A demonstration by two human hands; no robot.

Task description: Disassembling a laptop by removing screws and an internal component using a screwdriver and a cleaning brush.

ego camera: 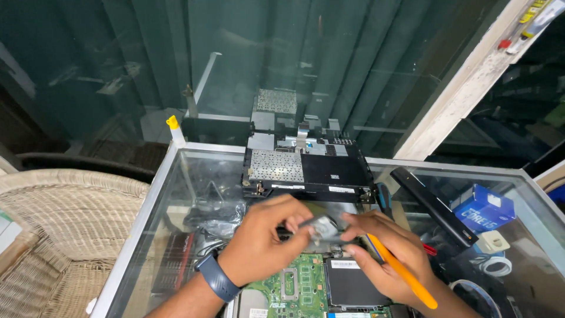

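Note:
My left hand point(262, 238), with a dark blue band on the wrist, and my right hand point(382, 253) together hold a small grey metal part point(322, 226) just above an opened laptop base. My right hand also keeps an orange-handled tool point(406, 275) along its palm. Below the hands lies the green circuit board point(300, 285) with a black flat rectangular part point(352, 287) beside it. Farther back sits the laptop's upturned top case point(306, 171), black with perforated metal plates.
All of this rests on a glass-topped display case point(176, 194) with a white frame. A long black bar point(432, 206) lies to the right. A blue box point(482, 209), a white plug and cables show under the glass. A wicker chair point(65, 229) stands at left.

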